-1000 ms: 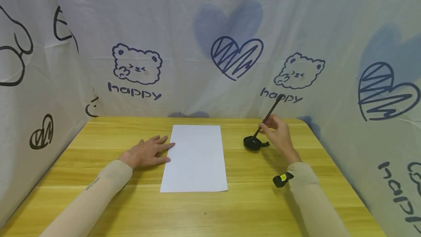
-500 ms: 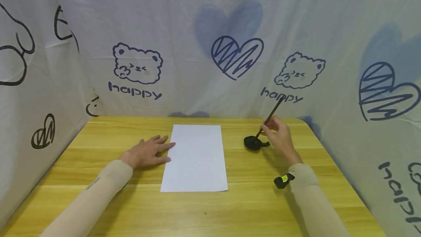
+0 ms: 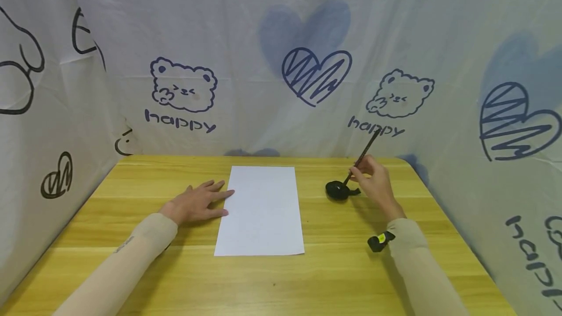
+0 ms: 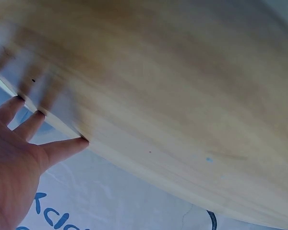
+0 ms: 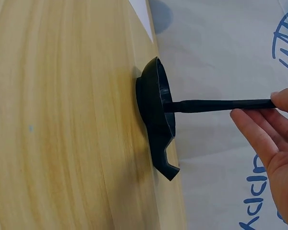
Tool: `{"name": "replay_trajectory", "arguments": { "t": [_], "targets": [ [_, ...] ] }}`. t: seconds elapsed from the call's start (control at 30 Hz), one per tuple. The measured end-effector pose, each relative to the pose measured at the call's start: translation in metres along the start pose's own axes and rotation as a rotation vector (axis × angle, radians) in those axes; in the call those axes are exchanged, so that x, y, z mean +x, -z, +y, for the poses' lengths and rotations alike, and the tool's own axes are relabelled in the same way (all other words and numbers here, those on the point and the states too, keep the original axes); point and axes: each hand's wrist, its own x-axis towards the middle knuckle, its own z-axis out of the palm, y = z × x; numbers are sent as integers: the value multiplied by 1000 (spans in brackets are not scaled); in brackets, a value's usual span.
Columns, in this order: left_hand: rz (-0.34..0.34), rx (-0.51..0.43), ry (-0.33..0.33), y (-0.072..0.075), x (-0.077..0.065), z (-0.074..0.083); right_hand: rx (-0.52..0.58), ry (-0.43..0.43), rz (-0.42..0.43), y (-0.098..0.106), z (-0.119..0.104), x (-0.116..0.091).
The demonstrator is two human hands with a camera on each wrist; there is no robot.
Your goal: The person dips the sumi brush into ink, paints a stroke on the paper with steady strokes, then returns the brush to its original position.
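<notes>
Right grip narrow on brush, left grip wide, wood-grain table, heart-printed cloth behind.

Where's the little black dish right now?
In the head view, the dish sits on the table, right of the paper, with the brush in the right hand reaching into it.

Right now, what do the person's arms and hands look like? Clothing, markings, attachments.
Left sleeve: long, pale beige, small dark marking, unreadable. Right sleeve: same colour; small black device with a yellow patch by the cuff. Left hand and right hand: ungloved.
</notes>
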Motion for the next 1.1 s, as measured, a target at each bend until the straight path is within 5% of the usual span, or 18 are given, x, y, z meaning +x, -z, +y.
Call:
{"name": "replay_trajectory", "arguments": {
  "t": [0.2, 0.5, 0.93, 1.1],
  "targets": [
    [1, 4, 0, 2, 0, 0, -46, 4, -8, 0, 1, 0],
    [-2, 9, 2, 2, 1, 0, -96, 51, 6, -3, 40, 7],
    [-3, 3, 8, -1, 1, 0, -97, 28, 100, -6, 7, 6],
    [-3, 2, 6, -1, 1, -1, -116, 34, 161, -6, 18, 10]
  ]
}}
